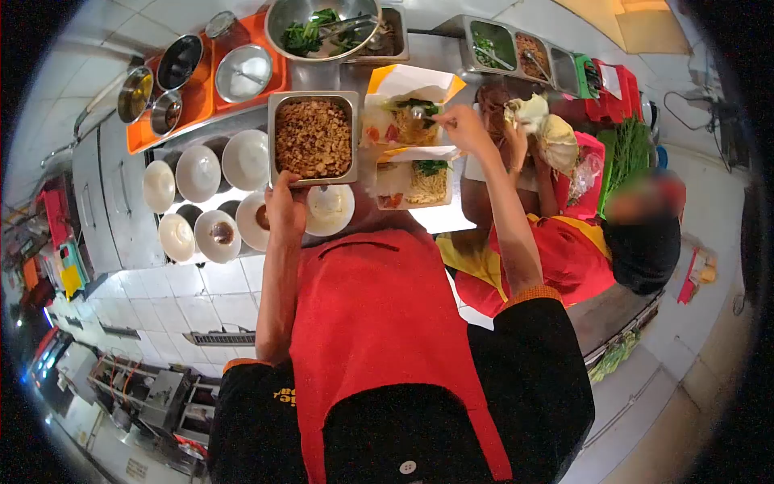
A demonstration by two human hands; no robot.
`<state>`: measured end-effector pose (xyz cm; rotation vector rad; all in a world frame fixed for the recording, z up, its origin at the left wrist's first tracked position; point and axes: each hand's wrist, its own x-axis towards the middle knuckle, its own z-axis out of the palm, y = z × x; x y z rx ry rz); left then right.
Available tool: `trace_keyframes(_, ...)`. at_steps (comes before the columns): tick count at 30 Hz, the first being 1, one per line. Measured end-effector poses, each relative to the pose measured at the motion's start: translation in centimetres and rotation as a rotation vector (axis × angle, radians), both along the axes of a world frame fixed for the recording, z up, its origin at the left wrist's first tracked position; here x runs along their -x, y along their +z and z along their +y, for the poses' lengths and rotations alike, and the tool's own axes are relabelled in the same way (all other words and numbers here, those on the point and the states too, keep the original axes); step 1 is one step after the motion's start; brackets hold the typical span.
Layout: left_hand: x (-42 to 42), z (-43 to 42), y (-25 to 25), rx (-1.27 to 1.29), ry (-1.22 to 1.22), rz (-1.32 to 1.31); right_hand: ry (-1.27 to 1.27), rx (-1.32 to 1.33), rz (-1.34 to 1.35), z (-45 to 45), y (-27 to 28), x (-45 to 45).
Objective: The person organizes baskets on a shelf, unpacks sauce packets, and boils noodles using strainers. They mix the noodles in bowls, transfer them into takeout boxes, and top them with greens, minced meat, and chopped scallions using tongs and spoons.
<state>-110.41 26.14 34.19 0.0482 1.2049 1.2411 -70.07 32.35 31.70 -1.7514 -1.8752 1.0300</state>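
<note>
My left hand (287,203) grips the near edge of a square steel pan (355,139) filled with brown minced topping (314,137). The pan is level, beside two takeaway boxes. My right hand (466,129) is closed on a spoon (419,115), its bowl over the far takeaway box (415,81). Noodles, dark greens and a small red-orange packet show inside that box. Directly in front of it, the near takeaway box (413,205) contains pale noodles and greens. Whether the spoon carries any topping I cannot make out.
Several white bowls (197,173) line the counter's left, some with dark sauce. Behind are an orange tray (201,101) of sauce pots, a steel bowl of greens (290,18) and a topping rack (500,48). A co-worker in a red apron (556,258) stands right, handling something pale.
</note>
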Motion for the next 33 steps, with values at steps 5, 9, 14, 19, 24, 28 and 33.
trace_keyframes(5, 0.0, -1.2, -0.3, 0.066, 0.046, 0.03, -0.085, -0.116, 0.013, 0.9, 5.0, 2.7)
trace_keyframes(9, -1.2, -1.6, 0.6, 0.1, 0.03, 0.081, 0.126, -0.055, 0.209, 0.7, 8.9, 9.6)
trace_keyframes(14, -1.7, -2.2, 1.3, 0.057, -0.02, 0.003, 0.171, -0.459, -0.192, -1.3, 8.3, 19.8)
trace_keyframes(19, -1.6, -2.3, -0.8, 0.018, 0.009, -0.005, 0.205, -0.216, -0.279, -6.6, 9.7, 22.2)
trace_keyframes(24, -2.3, -2.9, 0.1, -0.018, 0.016, 0.09, 0.089, -0.001, 0.034, -6.8, 8.5, 20.8)
trace_keyframes(28, -2.3, -2.9, 0.6, 0.031, -0.013, 0.036, 0.059, 0.187, 0.246, -4.8, 7.6, 17.4)
trace_keyframes(33, -2.0, -2.4, -0.3, 0.029, 0.031, 0.009, 0.034, 0.22, 0.459, -3.3, 10.2, 11.8)
